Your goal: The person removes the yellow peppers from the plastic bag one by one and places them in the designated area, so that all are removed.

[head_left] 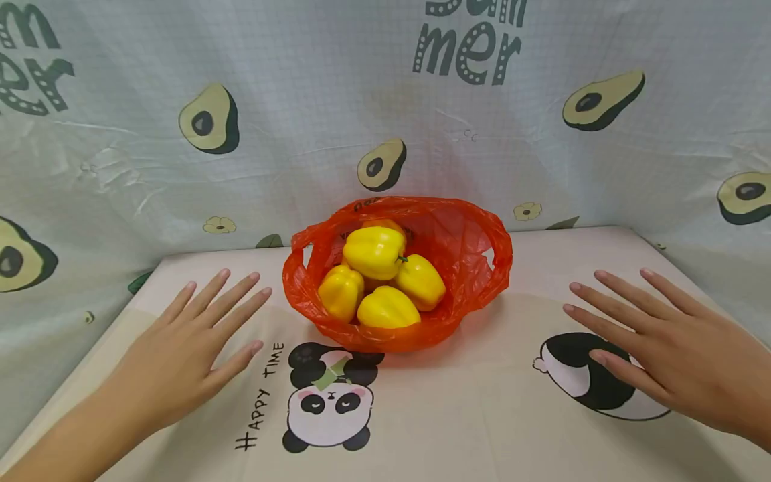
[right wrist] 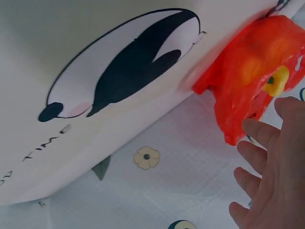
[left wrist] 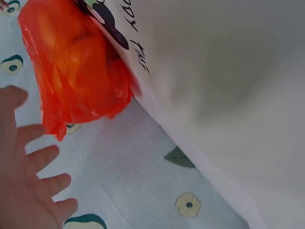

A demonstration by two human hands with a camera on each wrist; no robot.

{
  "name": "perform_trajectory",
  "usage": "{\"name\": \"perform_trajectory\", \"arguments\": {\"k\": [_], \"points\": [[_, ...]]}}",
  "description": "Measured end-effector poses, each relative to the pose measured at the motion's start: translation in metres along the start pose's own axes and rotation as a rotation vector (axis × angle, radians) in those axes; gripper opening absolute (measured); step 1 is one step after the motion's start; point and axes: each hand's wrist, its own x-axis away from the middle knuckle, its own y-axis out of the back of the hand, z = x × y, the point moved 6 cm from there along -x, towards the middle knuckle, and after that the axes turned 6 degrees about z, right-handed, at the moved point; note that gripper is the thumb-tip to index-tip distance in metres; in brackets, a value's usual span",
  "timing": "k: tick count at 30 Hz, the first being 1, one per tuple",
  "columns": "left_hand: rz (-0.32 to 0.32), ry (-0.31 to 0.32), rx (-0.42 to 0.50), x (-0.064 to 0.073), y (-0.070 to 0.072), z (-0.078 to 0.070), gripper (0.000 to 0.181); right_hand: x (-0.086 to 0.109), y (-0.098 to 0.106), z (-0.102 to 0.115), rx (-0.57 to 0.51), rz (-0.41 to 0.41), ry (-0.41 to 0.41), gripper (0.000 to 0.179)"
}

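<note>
A red plastic bag (head_left: 391, 341) stands with its mouth spread on the table. Several yellow bell peppers (head_left: 375, 253) are piled inside it, and the lower ones are partly hidden by the bag's front rim. My left hand (head_left: 187, 348), fingers spread and straight, hovers to the left of the bag and holds nothing. On the other side, my right hand (head_left: 668, 355) is likewise spread and apart from the bag. The left wrist view shows the closed side of the bag (left wrist: 81, 71); in the right wrist view one yellow pepper (right wrist: 276, 82) peeks out of its mouth.
The table (head_left: 470, 415) wears a pale cloth printed with a panda (head_left: 328, 415) and lettering. Right behind the bag hangs a whitish curtain (head_left: 289, 87) with avocado prints, which also runs along both sides.
</note>
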Motion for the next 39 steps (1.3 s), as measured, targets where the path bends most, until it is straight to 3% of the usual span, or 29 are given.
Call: {"name": "perform_trajectory", "arguments": {"k": [5, 9, 13, 18, 22, 26, 33, 39], "points": [[-0.133, 0.035, 0.306, -0.014, 0.011, -0.004, 0.07, -0.014, 0.007, 0.003, -0.024, -0.03, 0.014, 0.067], [-0.16, 0.017, 0.524, -0.026, 0.01, -0.008, 0.071, -0.028, 0.016, 0.008, -0.081, -0.086, 0.025, 0.065], [-0.161, -0.06, 0.642, -0.044, 0.004, -0.012, 0.067, -0.044, 0.028, 0.014, -0.172, -0.102, 0.01, 0.065], [-0.141, -0.135, 0.69, -0.066, -0.007, -0.012, 0.057, -0.065, 0.039, 0.026, -0.254, -0.106, 0.039, 0.064], [-0.133, -0.18, 0.707, -0.079, -0.013, -0.011, 0.052, -0.08, 0.045, 0.033, -0.28, -0.094, 0.075, 0.038], [-0.133, -0.197, 0.701, -0.089, -0.019, -0.01, 0.048, -0.098, 0.048, 0.036, -0.313, -0.058, 0.08, 0.041], [-0.122, -0.255, 0.637, -0.099, -0.026, -0.007, 0.052, -0.135, 0.054, 0.038, -0.348, -0.038, 0.14, 0.035], [-0.153, -0.316, 0.594, -0.101, -0.025, -0.007, 0.054, -0.169, 0.052, 0.038, -0.441, 0.041, 0.148, 0.028]]}}
